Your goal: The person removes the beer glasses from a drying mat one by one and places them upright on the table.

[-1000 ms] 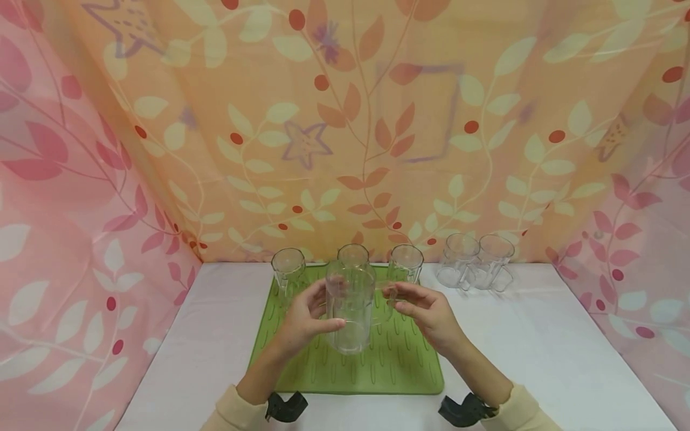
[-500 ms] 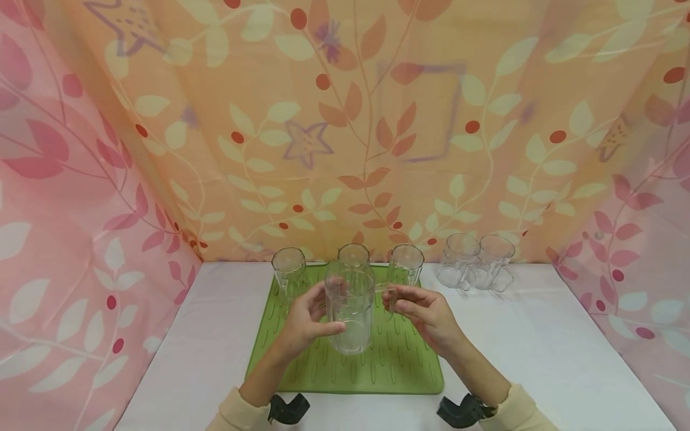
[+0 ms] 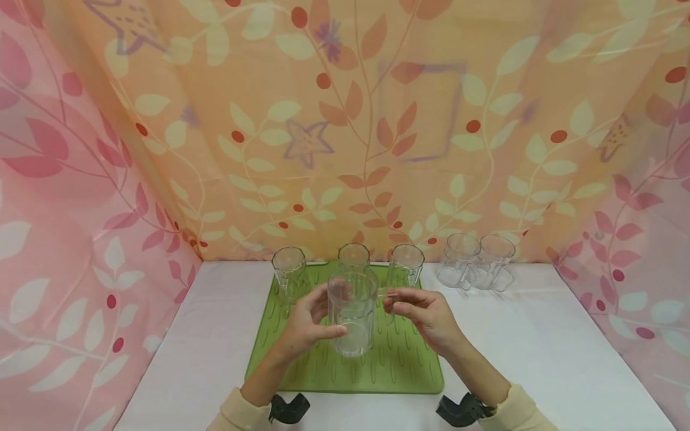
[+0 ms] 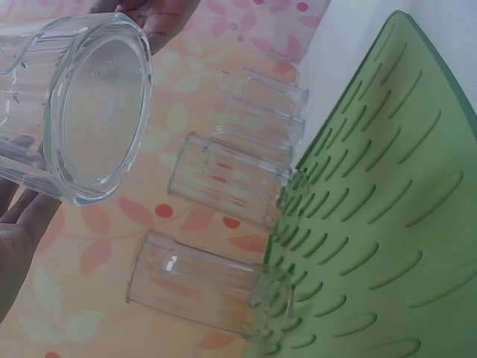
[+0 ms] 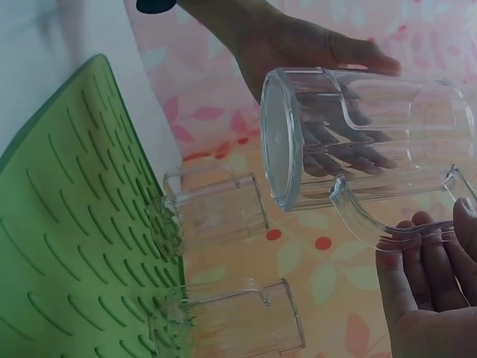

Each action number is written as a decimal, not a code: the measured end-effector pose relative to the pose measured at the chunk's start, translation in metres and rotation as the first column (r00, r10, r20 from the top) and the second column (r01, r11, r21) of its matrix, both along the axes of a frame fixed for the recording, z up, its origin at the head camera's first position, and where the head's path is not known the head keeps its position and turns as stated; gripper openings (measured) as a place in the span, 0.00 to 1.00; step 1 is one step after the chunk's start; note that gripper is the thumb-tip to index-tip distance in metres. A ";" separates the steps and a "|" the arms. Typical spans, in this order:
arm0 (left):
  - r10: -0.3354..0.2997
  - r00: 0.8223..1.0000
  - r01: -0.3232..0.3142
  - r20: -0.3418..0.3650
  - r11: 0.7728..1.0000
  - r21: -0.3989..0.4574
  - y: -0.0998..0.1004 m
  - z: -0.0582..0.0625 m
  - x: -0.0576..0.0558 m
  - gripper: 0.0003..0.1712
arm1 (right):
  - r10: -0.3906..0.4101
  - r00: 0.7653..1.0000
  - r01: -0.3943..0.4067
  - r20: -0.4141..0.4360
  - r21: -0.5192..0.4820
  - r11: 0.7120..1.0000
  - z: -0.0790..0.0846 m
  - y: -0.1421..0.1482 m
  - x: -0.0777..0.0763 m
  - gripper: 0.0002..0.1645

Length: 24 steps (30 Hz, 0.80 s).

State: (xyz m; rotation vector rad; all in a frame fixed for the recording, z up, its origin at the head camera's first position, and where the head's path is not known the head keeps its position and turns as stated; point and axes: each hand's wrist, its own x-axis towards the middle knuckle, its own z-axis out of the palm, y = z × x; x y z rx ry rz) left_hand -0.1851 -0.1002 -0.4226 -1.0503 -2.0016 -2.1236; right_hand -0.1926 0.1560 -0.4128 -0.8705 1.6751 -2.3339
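Observation:
A clear glass mug [image 3: 353,326] is held up above the green drying mat [image 3: 401,365]. My left hand [image 3: 309,323] grips its body from the left, thumb on the near side and the other fingers behind the glass. On the right, my right hand [image 3: 428,316] pinches the mug's handle [image 5: 373,224] between thumb and fingers. The mug's thick base [image 4: 104,112] faces the camera in the left wrist view, with no contact between base and mat. Through the glass, the left fingers [image 5: 343,142] show in the right wrist view.
Along the mat's back edge stand three more glass mugs: a left one [image 3: 289,275], a middle one [image 3: 353,256] and a right one [image 3: 405,266]. Two others, one [image 3: 458,263] beside another [image 3: 492,263], stand on the white table [image 3: 517,341]. A patterned curtain [image 3: 345,120] hangs behind.
The held mug has shifted very slightly right and its rim has dropped a little, the handle turning slightly with it. Both hands keep their hold; the standing mugs stay put.

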 end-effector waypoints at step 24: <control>-0.024 1.000 0.024 -0.004 1.000 -0.008 -0.002 -0.001 0.001 0.40 | -0.077 0.980 0.103 -0.183 0.138 0.985 0.001 0.001 0.001 0.15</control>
